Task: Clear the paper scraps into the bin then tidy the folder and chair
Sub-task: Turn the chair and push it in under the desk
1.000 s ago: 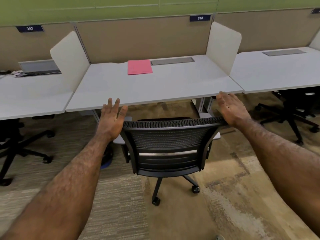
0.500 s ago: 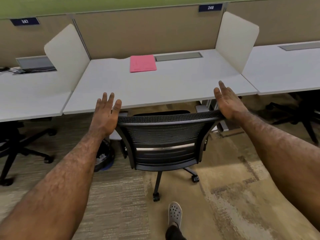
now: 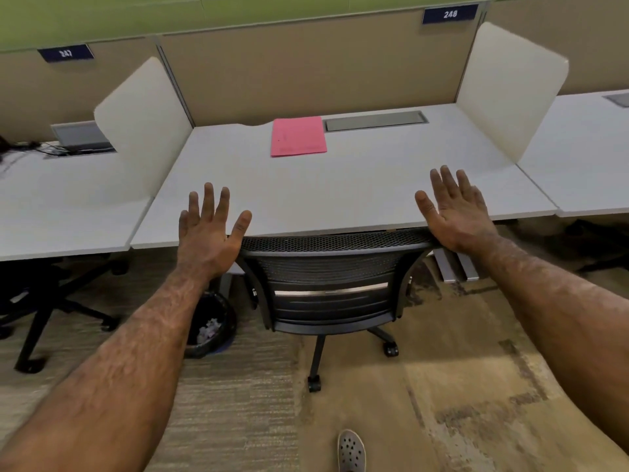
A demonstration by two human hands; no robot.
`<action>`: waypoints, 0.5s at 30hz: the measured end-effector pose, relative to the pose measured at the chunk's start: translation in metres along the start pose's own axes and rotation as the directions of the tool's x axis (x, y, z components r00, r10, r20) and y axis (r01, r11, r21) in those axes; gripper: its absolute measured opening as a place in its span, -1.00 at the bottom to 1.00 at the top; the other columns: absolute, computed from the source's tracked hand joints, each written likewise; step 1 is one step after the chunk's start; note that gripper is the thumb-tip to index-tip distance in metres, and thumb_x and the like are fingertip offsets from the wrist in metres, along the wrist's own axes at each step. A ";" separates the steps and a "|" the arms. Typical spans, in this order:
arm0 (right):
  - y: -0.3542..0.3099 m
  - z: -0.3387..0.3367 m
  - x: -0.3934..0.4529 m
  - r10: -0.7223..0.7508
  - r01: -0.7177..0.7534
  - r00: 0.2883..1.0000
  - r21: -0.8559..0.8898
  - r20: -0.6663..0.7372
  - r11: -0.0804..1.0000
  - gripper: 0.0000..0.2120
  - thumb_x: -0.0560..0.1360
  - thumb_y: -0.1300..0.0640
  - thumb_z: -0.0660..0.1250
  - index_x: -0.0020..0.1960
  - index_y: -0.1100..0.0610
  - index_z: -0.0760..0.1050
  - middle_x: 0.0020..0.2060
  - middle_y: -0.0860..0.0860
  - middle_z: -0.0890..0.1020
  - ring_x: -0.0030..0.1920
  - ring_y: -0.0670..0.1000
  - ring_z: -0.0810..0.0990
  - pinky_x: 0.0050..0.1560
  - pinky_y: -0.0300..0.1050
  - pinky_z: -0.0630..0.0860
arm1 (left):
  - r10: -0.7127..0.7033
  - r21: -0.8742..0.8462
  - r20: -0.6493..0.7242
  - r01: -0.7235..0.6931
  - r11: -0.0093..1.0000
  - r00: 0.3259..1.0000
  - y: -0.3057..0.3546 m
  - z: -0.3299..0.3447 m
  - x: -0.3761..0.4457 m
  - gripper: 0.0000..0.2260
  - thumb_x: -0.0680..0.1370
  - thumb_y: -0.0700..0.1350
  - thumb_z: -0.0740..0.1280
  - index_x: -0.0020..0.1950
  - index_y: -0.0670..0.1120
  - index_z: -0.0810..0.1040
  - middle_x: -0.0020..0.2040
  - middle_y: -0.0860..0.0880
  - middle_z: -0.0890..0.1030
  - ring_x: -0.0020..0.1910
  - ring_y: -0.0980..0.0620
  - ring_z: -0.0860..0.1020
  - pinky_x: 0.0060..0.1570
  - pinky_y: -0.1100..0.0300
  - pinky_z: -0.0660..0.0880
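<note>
A black mesh office chair [image 3: 332,277] stands with its backrest top right at the front edge of the white desk [image 3: 340,192]. My left hand [image 3: 207,233] rests flat against the backrest's left top corner, fingers spread. My right hand [image 3: 456,212] presses its palm on the right top corner, fingers spread over the desk edge. A pink folder [image 3: 297,136] lies flat at the back of the desk, next to the grey cable hatch. A black bin [image 3: 211,327] holding paper scraps stands on the floor under the desk's left side, partly hidden by my left forearm.
White divider panels [image 3: 146,124] rise on both sides of the desk. Another black chair [image 3: 37,301] stands under the left neighbouring desk, and a chair base shows in shadow at far right. My grey shoe [image 3: 350,451] is on the carpet behind the chair.
The chair has rolled forward until its backrest meets the desk edge. Both hands moved forward with it, and my view has come closer to the desk.
</note>
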State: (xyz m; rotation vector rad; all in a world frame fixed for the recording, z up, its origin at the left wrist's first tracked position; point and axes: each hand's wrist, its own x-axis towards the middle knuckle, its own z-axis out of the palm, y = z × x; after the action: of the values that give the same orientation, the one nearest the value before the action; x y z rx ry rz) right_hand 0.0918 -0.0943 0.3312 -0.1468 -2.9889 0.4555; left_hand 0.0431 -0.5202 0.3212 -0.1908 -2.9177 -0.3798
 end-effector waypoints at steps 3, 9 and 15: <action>-0.001 0.000 0.026 -0.020 0.020 1.000 -0.025 -0.007 0.999 -0.19 0.42 -0.48 -0.37 0.54 -0.07 -0.29 0.54 -0.09 -0.28 0.49 -0.05 -0.38 0.47 0.01 -0.33 | -0.020 0.048 0.007 0.019 0.999 1.000 -0.003 0.004 0.024 -0.26 0.45 0.48 -0.30 0.55 0.15 -0.23 0.58 0.06 -0.30 0.54 0.00 -0.32 0.49 -0.06 -0.28; -0.004 0.004 0.069 -0.041 0.041 0.999 -0.044 -0.004 0.998 -0.15 0.42 -0.48 -0.36 0.55 0.00 -0.28 0.54 -0.06 -0.26 0.50 -0.06 -0.37 0.48 0.00 -0.32 | -0.042 0.104 0.020 0.039 0.994 0.999 -0.009 0.011 0.063 -0.23 0.45 0.48 -0.29 0.57 0.11 -0.20 0.58 0.06 -0.28 0.54 0.01 -0.31 0.50 -0.06 -0.27; -0.007 0.010 0.100 -0.045 0.044 0.999 -0.062 -0.008 0.997 -0.14 0.42 -0.48 -0.35 0.55 0.03 -0.28 0.55 -0.06 -0.25 0.49 -0.06 -0.37 0.48 -0.01 -0.32 | -0.063 0.130 0.025 0.059 0.990 0.998 -0.013 0.018 0.086 -0.21 0.46 0.48 -0.28 0.57 0.07 -0.19 0.58 0.08 -0.28 0.54 0.02 -0.32 0.51 -0.04 -0.25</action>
State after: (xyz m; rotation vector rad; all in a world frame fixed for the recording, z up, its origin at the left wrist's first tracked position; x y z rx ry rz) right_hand -0.0085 -0.0926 0.3340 -0.0872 -2.9917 0.3562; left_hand -0.0457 -0.5195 0.3191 -0.0890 -2.9693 -0.1971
